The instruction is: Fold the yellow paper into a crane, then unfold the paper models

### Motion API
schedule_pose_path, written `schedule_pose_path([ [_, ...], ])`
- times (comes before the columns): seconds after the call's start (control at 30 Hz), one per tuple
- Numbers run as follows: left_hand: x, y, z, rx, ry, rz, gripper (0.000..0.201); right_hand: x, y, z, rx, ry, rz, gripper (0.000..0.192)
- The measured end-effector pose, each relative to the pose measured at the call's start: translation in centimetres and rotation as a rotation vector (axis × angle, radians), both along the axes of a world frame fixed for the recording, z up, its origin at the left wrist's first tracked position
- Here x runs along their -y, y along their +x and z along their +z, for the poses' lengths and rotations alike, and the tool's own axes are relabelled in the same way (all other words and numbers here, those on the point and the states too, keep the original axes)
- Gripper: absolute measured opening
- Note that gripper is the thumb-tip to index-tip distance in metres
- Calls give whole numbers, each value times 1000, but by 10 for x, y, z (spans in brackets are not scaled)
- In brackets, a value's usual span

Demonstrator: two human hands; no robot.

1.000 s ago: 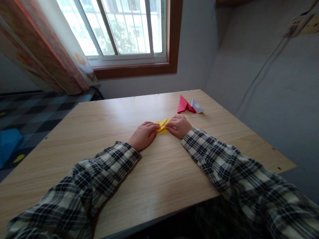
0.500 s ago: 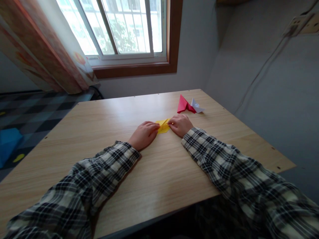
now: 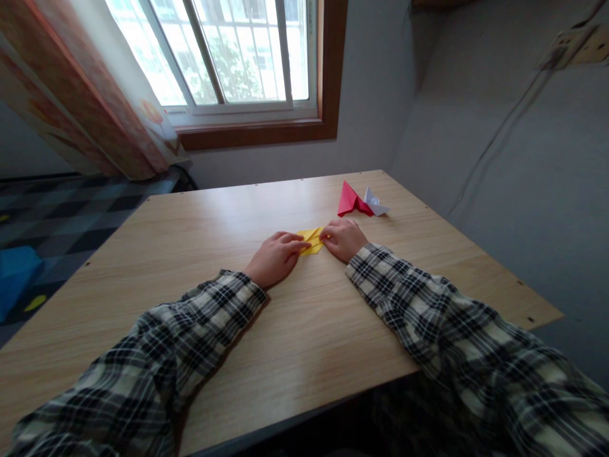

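A small piece of yellow folded paper [image 3: 313, 238] lies on the wooden table [image 3: 280, 330], with creased layers showing on top. My left hand [image 3: 275, 255] holds its left side, one finger reaching over the paper toward the middle. At the right side, my right hand [image 3: 344, 238] pinches the paper's edge with thumb and fingers. The fingertips cover both ends of the paper.
Beyond my right hand stand a red folded paper [image 3: 351, 200] and a white folded paper [image 3: 375, 203], close together. A blue object [image 3: 16, 276] rests on a checkered cloth [image 3: 80, 209] at the left. A wall with a cable borders the right side.
A finger of my left hand has slid a little to the right across the yellow paper. My right hand stays at the right edge. The red and white papers have not moved.
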State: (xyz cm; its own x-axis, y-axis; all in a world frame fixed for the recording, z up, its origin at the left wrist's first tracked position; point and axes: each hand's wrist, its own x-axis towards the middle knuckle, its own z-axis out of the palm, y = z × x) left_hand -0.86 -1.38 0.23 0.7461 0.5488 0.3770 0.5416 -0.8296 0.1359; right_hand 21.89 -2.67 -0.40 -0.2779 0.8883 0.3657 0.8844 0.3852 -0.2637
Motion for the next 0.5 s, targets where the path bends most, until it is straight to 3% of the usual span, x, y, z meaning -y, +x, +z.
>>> schedule_pose_path([
  [0.27, -1, 0, -2, 7, 2, 10, 30, -1, 0, -3, -43, 91, 37, 15],
  [0.5, 0, 0, 0, 28, -19, 8, 29, -1, -2, -7, -68, 152, 308, 18],
])
